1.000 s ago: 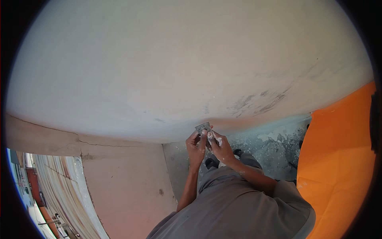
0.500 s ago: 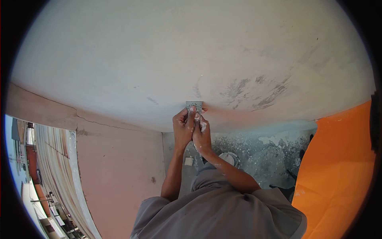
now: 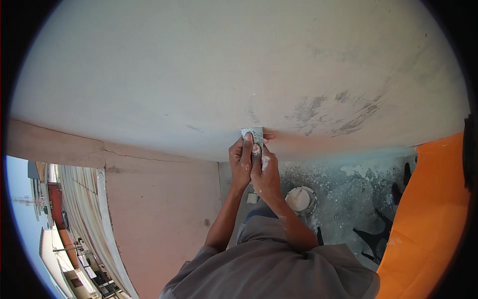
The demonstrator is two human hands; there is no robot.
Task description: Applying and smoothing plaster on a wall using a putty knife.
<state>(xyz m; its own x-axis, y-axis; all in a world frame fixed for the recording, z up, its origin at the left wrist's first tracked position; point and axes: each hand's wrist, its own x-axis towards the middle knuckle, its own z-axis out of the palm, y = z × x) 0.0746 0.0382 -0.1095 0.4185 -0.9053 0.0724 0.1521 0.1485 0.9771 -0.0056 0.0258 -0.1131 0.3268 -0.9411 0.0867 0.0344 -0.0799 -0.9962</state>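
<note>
A small putty knife (image 3: 257, 132), its grey blade speckled and smeared with pale paste, is held between both my hands in front of the pale wall (image 3: 199, 74). My left hand (image 3: 241, 162) grips it from the left, thumb laid along the blade. From the right, my right hand (image 3: 266, 174) closes round its lower part, thumb up and a finger showing beyond the blade's right edge. White paste spots both hands. The handle is hidden by my fingers. Whether the blade's tip touches the wall, I cannot tell.
On the paint-spattered floor (image 3: 338, 199) stands a bucket (image 3: 299, 200) of pale paste, right of my forearms. A small whitish block (image 3: 252, 198) lies nearby. Black legs (image 3: 376, 231) stand beside an orange sheet (image 3: 423, 214) at right. Left are a pink wall (image 3: 159, 209) and a curtain (image 3: 82, 199).
The view has shifted, so hands and wall marks sit further right. More of the paste bucket shows beside my right forearm. Both hands still hold the putty knife, now turned slightly.
</note>
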